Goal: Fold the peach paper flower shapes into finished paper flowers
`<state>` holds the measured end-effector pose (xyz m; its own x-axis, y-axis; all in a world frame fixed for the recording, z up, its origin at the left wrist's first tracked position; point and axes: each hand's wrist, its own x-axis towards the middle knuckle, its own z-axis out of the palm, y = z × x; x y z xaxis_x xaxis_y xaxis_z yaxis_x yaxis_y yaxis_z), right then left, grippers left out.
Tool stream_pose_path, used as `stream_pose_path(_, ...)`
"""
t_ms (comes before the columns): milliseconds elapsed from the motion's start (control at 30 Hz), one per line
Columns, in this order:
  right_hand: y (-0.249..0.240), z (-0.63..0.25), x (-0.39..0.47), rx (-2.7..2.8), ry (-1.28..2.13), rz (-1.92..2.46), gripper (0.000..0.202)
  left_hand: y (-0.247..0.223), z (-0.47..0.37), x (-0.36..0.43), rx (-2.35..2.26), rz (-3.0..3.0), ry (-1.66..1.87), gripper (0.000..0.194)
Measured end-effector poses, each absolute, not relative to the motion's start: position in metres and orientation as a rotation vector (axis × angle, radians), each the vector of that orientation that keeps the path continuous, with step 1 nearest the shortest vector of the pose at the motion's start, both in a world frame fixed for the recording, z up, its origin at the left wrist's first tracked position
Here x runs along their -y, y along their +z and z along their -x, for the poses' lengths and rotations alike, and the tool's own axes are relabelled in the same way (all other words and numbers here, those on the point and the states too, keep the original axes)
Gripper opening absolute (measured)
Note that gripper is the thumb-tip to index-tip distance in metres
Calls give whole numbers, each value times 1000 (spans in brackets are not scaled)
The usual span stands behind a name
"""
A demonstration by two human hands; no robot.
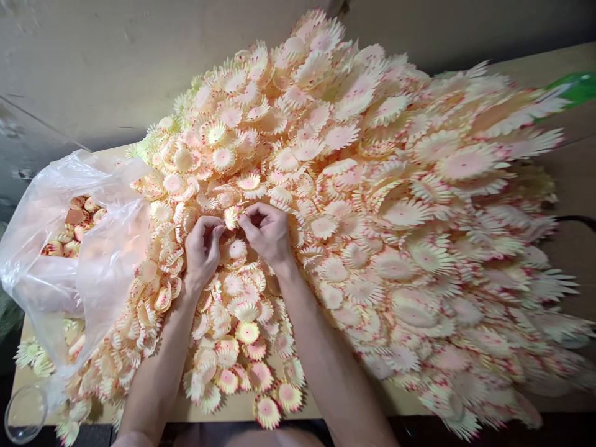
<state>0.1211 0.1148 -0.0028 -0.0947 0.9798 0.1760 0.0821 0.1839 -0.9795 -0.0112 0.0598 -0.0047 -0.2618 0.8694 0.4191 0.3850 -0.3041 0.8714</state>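
A small flower piece sits between the two hands, on top of a huge pile of flower pieces. The left hand pinches it from one side and the right hand pinches it from the other, so the fingers of both hands are closed tight on it. The pieces are cream with pink middles and spiky edges. The pile covers most of the desk. To the left lies a clear plastic bag with more pieces inside. Something green peeks out far right.
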Motion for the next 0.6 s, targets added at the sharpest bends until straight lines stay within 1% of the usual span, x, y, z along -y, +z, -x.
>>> stream_pose_path(133, -4, -120, -117, 1303, 1099, 1142, 18, -6, 13, -61, -1520, -1522, 1555, 28)
stream_pose_path(267, -2, -125, -118, 1362, 1152, 1079, 21, -9, 12, -64, -1489, -1423, 1545, 28)
stream_pose_path(467, 1, -129, -116, 1453, 1208, 1006, 20, -12, 10, -63, -1336, -1261, 1610, 19)
stream_pose_path(567, -1, -129, -116, 1492, 1207, 990, 19, -11, 12, -62, -1358, -1362, 1552, 4)
stream_pose_path(600, -2, -130, -115, 1500, 1208, 981, 18, -10, 12, -61, -1360, -1398, 1526, 4)
